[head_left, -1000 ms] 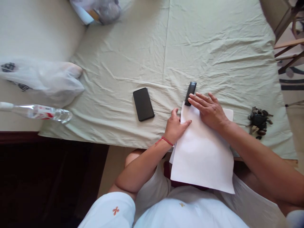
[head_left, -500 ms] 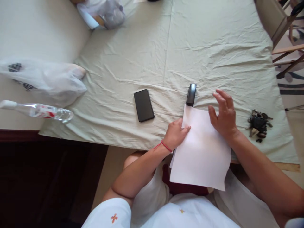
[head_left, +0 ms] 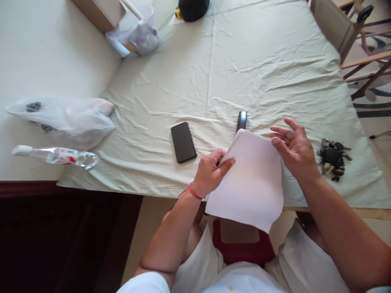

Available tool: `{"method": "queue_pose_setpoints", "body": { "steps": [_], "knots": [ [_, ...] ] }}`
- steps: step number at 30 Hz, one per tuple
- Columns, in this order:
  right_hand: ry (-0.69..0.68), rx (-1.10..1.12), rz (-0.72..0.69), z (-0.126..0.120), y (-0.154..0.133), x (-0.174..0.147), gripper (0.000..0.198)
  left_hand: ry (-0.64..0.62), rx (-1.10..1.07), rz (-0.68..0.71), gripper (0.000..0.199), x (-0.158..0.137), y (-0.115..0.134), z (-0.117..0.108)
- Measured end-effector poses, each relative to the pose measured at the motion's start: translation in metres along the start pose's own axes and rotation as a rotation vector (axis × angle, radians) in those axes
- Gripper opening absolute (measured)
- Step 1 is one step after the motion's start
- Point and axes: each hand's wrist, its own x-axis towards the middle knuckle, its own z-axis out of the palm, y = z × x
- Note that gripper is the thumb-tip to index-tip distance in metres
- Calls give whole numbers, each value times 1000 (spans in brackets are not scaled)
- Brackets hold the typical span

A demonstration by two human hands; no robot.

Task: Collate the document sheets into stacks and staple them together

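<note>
Several sheets of white paper (head_left: 249,179) are pinched along their left edge by my left hand (head_left: 212,171), thumb on top and fingers underneath. The sheets slant over the table's front edge, their lower part hanging above my lap. At the paper's upper right corner, my right hand (head_left: 296,148) is raised with its fingers apart and nothing in it; I cannot tell whether the thumb touches the corner. Just beyond the top edge of the paper lies a black stapler-like object (head_left: 241,120), its near end hidden by the sheets. A black smartphone (head_left: 183,142) rests left of it.
A bunch of keys (head_left: 332,156) lies to the right on the green tablecloth (head_left: 262,61). At left are a water bottle (head_left: 58,156) and a white plastic bag (head_left: 76,122). Farther back stand a cardboard box (head_left: 100,14) and a dark round object (head_left: 193,9). A folding chair (head_left: 332,24) is at right.
My left hand has lifted the paper's upper end off the table and drawn it left. My right hand has turned and stays near the upper right corner. The view has tilted up slightly.
</note>
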Motion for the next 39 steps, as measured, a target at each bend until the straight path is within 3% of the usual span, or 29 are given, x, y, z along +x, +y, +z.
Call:
{"method": "queue_pose_setpoints", "body": {
  "steps": [4,6,9,12,15,19,21,28,35,39],
  "knots": [
    [76,56,147,-9,-1,6,75,20,-146,-43,37,13,-8,-7],
    [62,198,265,-10,-4,6,73,46,-247,-80,42,18,-13,-6],
    [-98,450,451,-8,-9,0,64,112,-360,-56,45,28,-17,-2],
    [-202,513,599,-6,-11,-7,47,203,-403,-32,48,40,-14,4],
    [-68,503,602,-7,-11,-7,39,178,-465,-103,55,46,-6,10],
    [217,512,602,-16,-10,4,37,-150,-569,-344,58,43,-2,18],
    [266,526,595,-21,-9,10,37,-223,-563,-429,53,40,-5,22],
    [88,617,625,-27,-4,13,36,47,-534,-441,45,45,-14,29],
    [95,483,611,-32,-3,10,23,6,-563,-365,50,52,-16,32],
    [71,452,610,-39,1,10,18,75,-467,-237,47,56,-22,31]
  ]
}}
